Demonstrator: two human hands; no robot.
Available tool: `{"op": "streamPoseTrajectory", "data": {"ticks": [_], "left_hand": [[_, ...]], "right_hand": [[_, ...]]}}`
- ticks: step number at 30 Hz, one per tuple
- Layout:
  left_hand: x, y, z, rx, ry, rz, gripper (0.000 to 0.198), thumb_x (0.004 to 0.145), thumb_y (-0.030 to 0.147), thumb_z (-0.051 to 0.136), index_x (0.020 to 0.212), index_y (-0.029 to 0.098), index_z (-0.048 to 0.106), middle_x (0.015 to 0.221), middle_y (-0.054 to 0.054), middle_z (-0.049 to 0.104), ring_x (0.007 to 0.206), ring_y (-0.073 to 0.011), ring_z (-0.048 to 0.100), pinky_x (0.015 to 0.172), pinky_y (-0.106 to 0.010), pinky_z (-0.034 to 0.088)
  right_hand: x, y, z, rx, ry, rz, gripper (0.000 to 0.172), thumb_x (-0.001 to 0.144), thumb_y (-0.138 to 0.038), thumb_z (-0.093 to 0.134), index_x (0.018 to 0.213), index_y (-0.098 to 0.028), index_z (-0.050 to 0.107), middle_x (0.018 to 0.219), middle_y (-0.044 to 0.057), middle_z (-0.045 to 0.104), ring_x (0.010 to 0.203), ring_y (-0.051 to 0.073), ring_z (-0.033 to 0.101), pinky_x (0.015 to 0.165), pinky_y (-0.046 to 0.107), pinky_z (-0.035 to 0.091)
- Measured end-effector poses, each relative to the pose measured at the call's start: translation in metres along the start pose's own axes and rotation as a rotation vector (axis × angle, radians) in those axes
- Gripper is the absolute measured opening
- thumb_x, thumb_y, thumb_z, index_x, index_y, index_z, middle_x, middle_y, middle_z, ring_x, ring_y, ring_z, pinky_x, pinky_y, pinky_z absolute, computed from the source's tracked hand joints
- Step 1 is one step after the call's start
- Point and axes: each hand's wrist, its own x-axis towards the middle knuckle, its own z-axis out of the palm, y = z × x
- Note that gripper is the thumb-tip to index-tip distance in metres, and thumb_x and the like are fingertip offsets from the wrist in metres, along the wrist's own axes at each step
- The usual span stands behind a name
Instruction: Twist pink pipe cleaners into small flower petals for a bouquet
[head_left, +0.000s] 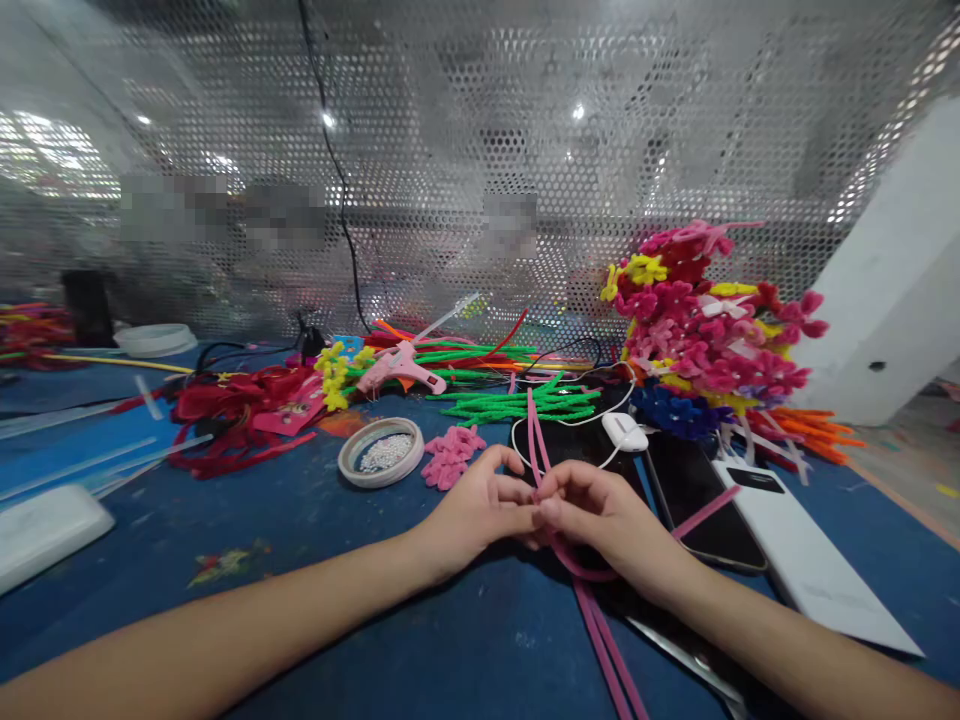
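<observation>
Both hands meet at the middle of the blue table, pinching pink pipe cleaners (600, 640). My left hand (480, 505) holds them between thumb and fingers, its fingertips touching those of my right hand (600, 505). The strands stick up beyond the fingers and run down toward the front edge, while one curves under my right hand and comes out on its right side. Just left of my left hand lie small pink fuzzy pieces (450, 455), beside a round dish (347, 470) of white beads.
A pink glue gun (405, 368) and green pipe cleaners (525, 402) lie behind. Fuzzy flowers (712, 330) are piled at the back right, near a dark phone (697, 500), a white power bank (817, 560) and an earphone case (625, 432). Red ribbons (232, 405) lie left.
</observation>
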Motion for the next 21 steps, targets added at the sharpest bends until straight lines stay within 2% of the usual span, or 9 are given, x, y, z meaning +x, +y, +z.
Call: {"op": "streamPoseTrajectory", "data": {"ticks": [4,11,16,21], "left_hand": [[-0.005,-0.002,0.003,0.132,-0.023,-0.028,0.044,0.067,0.016,0.072,0.079,0.020,0.030,0.065,0.006,0.062,0.056,-0.0088,0.061,0.057,-0.022,0.050],[-0.012,-0.002,0.008,0.202,-0.014,-0.013,0.040,0.068,0.005,0.065,0.076,0.020,0.030,0.065,0.008,0.059,0.057,-0.0061,0.059,0.057,-0.018,0.048],[-0.009,-0.002,0.009,0.151,0.013,0.003,0.039,0.067,0.005,0.062,0.075,0.021,0.027,0.063,0.008,0.060,0.053,-0.0067,0.059,0.055,-0.019,0.049],[-0.007,-0.001,0.007,0.103,0.012,-0.004,0.042,0.066,0.009,0.067,0.075,0.021,0.027,0.067,0.007,0.062,0.053,-0.0075,0.059,0.054,-0.020,0.048]], "right_hand": [[0.000,0.004,0.001,0.022,-0.027,0.105,0.031,0.070,-0.041,0.069,0.071,-0.017,0.050,0.059,-0.004,0.057,0.054,0.010,0.056,0.054,0.022,0.042],[-0.003,0.006,0.001,-0.292,0.024,0.070,0.023,0.074,-0.034,0.064,0.064,-0.017,0.051,0.054,-0.004,0.054,0.048,0.008,0.046,0.045,0.019,0.032],[-0.003,0.003,0.000,-0.222,-0.008,0.062,0.031,0.076,-0.044,0.061,0.065,-0.017,0.048,0.057,-0.004,0.051,0.051,0.008,0.045,0.049,0.020,0.033],[-0.002,0.000,-0.001,-0.149,-0.053,0.072,0.036,0.077,-0.048,0.060,0.066,-0.017,0.046,0.060,-0.003,0.051,0.055,0.008,0.046,0.051,0.020,0.032]]}}
